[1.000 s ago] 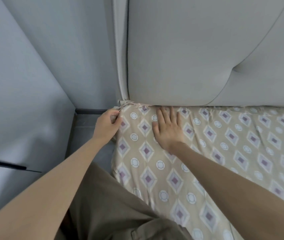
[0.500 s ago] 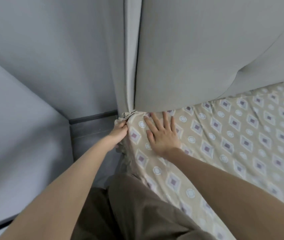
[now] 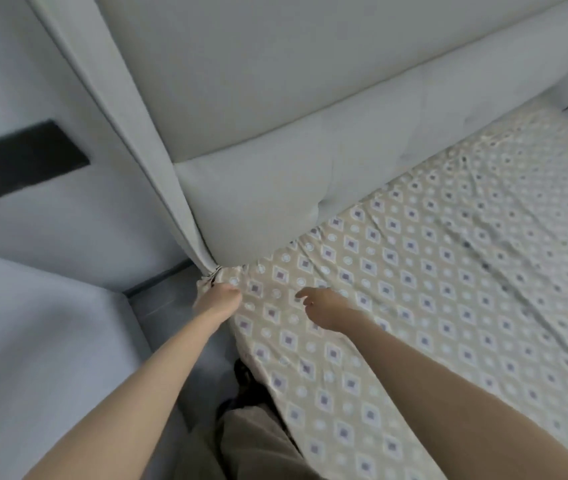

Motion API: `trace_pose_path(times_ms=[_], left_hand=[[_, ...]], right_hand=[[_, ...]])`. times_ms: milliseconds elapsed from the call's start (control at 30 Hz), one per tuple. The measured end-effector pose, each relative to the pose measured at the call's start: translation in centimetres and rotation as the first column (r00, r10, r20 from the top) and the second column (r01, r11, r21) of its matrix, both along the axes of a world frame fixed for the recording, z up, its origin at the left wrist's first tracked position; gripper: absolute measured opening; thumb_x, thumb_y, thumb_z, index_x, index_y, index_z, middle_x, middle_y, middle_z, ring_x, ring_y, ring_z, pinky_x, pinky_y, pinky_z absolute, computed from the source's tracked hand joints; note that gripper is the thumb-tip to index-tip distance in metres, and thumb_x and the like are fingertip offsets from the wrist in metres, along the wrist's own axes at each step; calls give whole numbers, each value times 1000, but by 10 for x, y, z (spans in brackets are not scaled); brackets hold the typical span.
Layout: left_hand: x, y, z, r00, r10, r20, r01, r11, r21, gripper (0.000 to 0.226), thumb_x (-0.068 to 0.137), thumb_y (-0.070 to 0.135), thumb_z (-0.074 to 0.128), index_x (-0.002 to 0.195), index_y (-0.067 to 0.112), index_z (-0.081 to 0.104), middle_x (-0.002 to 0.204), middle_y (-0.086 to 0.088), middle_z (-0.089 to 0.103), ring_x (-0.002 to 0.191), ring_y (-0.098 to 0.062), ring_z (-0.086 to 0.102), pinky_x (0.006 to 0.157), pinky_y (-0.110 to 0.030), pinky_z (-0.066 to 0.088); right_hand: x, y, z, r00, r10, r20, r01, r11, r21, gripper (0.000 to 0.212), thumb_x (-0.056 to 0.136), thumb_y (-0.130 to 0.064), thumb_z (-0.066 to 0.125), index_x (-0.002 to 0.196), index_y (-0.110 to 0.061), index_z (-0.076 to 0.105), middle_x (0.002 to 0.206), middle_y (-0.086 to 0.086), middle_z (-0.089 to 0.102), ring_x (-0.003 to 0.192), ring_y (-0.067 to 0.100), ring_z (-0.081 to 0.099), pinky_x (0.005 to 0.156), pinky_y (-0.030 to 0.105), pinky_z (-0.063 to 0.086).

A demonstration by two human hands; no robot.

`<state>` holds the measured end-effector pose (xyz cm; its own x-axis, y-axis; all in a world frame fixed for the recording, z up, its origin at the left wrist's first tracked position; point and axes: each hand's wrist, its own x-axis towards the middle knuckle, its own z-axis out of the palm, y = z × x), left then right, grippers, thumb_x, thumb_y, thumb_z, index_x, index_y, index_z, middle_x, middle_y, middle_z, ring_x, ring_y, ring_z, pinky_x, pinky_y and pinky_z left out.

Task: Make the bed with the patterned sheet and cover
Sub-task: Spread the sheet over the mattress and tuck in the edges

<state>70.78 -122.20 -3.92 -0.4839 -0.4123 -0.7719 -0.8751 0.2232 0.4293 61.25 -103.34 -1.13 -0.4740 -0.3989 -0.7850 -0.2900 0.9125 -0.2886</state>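
The left hand (image 3: 218,301) grips the bunched corner of the patterned sheet (image 3: 414,306), just below the padded headboard (image 3: 275,202). The right hand (image 3: 325,308) hovers beside it over the sheet, fingers loosely curled, holding nothing. The sheet spreads away to the right of both hands, lightly creased. The tuck probably goes best if the left hand draws the fabric down past the mattress edge while the right presses flat and sweeps creases outward. No cover shows.

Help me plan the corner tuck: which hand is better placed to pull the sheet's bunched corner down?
Left, probably. The left hand is at the patterned sheet's bunched corner by the headboard; the right hand is farther in.
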Motion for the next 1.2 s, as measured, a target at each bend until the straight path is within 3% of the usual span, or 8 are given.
trace_pose_path(times_ms=[233, 400, 500, 600, 700, 767, 867, 1200], left_hand=[[-66, 61, 102, 986, -118, -120, 131, 986, 107, 21, 91, 19, 41, 73, 21, 54, 98, -10, 65, 81, -23, 57, 76, -31, 44], [-103, 101, 118, 935, -320, -154, 336, 937, 92, 15, 91, 19, 39, 83, 23, 51, 93, -3, 58, 77, -21, 55, 77, -30, 43], [-116, 118, 118, 875, -454, -167, 470, 880, 73, 17, 92, 17, 37, 82, 22, 49, 88, -2, 54, 78, -21, 54, 74, -30, 40], [-127, 131, 116, 785, -599, -157, 612, 790, 42, 18, 92, 15, 37, 89, 24, 52, 83, -3, 52, 84, -21, 52, 74, -29, 39], [-134, 139, 121, 671, -735, -97, 740, 672, 25, 32, 95, 18, 38, 121, 18, 55, 110, -14, 61, 105, -29, 57, 88, -38, 47], [-136, 141, 123, 582, -810, -80, 813, 582, 14, 36, 96, 19, 38, 129, 14, 52, 126, -18, 56, 117, -33, 53, 96, -41, 46], [-141, 148, 121, 461, -886, -56, 887, 461, 4, 37, 96, 17, 37, 130, 13, 51, 128, -19, 55, 119, -34, 52, 97, -42, 45], [-140, 186, 87, 167, -985, 35, 986, 167, -13, 39, 97, 20, 37, 133, 13, 50, 132, -6, 53, 120, -22, 50, 97, -32, 40]], right_hand=[[-32, 111, 89, 903, -413, -116, 409, 911, -55, 40, 98, -15, 33, 134, -24, 49, 122, 7, 60, 67, 17, 58, 59, 27, 45], [-22, 171, 104, 814, -570, -115, 569, 821, -45, 40, 98, -14, 34, 136, -21, 47, 134, 7, 55, 102, 23, 60, 81, 31, 47], [-4, 190, 104, 745, -656, -120, 657, 753, -37, 42, 98, -14, 34, 138, -19, 45, 137, 6, 52, 108, 24, 59, 84, 30, 46], [19, 202, 101, 644, -757, -113, 758, 651, -40, 44, 97, -13, 34, 140, -18, 43, 141, 7, 48, 111, 24, 56, 82, 28, 46], [48, 206, 95, 526, -845, -93, 848, 530, -21, 44, 98, -13, 35, 141, -17, 42, 142, 9, 46, 117, 25, 54, 92, 32, 45], [68, 202, 89, 451, -890, -70, 892, 452, 8, 44, 97, -14, 36, 141, -18, 41, 142, 9, 46, 118, 24, 53, 95, 33, 45], [93, 196, 78, 350, -935, -50, 937, 349, 29, 45, 97, -14, 36, 142, -18, 40, 142, 9, 47, 120, 23, 52, 97, 34, 44], [138, 165, 28, 315, -949, -25, 946, 312, 84, 45, 96, -15, 36, 140, -21, 41, 143, 5, 45, 124, 24, 47, 95, 36, 43]])
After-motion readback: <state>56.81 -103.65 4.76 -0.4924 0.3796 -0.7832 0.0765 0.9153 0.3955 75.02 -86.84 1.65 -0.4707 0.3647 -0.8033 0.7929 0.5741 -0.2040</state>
